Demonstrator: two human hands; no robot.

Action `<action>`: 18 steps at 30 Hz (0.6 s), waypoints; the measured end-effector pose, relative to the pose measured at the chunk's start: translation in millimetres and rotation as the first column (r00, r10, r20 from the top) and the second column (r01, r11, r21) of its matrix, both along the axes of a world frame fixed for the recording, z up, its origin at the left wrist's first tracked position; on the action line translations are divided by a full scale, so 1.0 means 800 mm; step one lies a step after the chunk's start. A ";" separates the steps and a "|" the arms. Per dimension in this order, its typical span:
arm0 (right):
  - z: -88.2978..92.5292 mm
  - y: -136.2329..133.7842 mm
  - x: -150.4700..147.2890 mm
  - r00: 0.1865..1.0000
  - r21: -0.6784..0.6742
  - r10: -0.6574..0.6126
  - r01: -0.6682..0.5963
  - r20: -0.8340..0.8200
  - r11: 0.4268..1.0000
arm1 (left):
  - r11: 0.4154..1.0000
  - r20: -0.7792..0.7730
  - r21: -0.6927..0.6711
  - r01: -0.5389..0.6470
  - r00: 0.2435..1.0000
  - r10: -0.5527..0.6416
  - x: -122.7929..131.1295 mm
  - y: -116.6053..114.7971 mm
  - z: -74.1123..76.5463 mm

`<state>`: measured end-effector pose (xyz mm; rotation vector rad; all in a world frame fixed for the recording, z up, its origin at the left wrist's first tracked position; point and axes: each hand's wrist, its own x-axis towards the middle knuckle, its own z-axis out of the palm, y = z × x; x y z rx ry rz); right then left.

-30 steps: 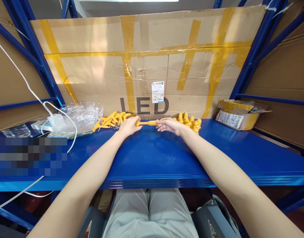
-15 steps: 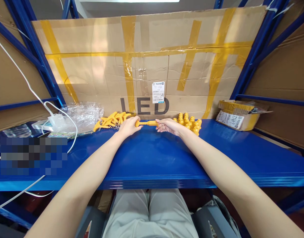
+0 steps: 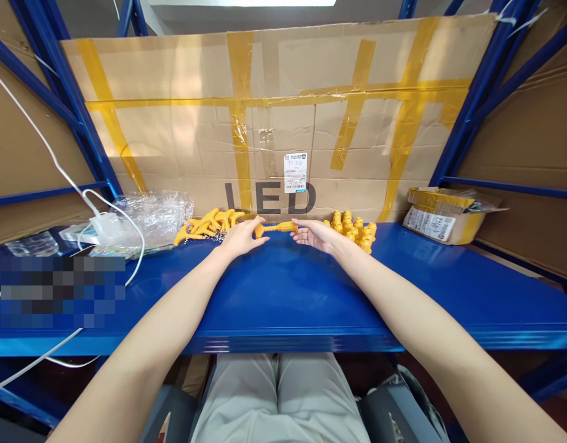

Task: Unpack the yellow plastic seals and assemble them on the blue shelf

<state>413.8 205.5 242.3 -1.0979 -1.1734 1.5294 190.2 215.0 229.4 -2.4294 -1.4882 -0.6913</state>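
From the yellow stick (image 3: 285,227), clear plastic wrap (image 3: 160,212) lies at nine o'clock; nearer along that line, yellow branched pieces (image 3: 213,220) are heaped, presumably for left-side reach. The left hand (image 3: 239,239) has thumb and fingers parted about the stick's nine-o'clock end; contact cannot be told. The stick spans the hands crosswise, presumably to keep both ends accessible. The right hand (image 3: 317,235) has curled fingers at its three-o'clock end; grip cannot be confirmed. Yellow pegs (image 3: 350,227) stand grouped at three o'clock, presumably separated by kind.

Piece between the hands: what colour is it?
The piece is yellow-orange along its visible length; the head view shows it best.
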 end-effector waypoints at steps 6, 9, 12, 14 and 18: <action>-0.007 0.001 0.000 0.897 0.405 -0.314 0.174 0.311 0.898 | 0.998 0.080 -0.046 -0.042 0.996 0.046 -0.007 0.000 0.004; -0.016 -0.001 0.001 0.486 0.668 -0.557 -0.076 0.673 0.740 | 0.995 0.119 -0.068 -0.066 0.990 0.074 -0.014 0.005 0.002; -0.025 -0.004 -0.002 0.037 0.576 -0.605 -0.357 0.795 0.735 | 0.994 0.132 -0.090 -0.069 0.988 0.081 -0.020 0.011 0.000; -0.027 -0.005 -0.006 -0.119 0.486 -0.577 -0.421 0.808 0.766 | 0.992 0.130 -0.096 -0.086 0.987 0.098 -0.022 0.014 -0.002; -0.027 -0.002 -0.011 -0.199 0.422 -0.553 -0.458 0.809 0.783 | 0.987 0.120 -0.119 -0.109 0.985 0.123 -0.023 0.015 -0.002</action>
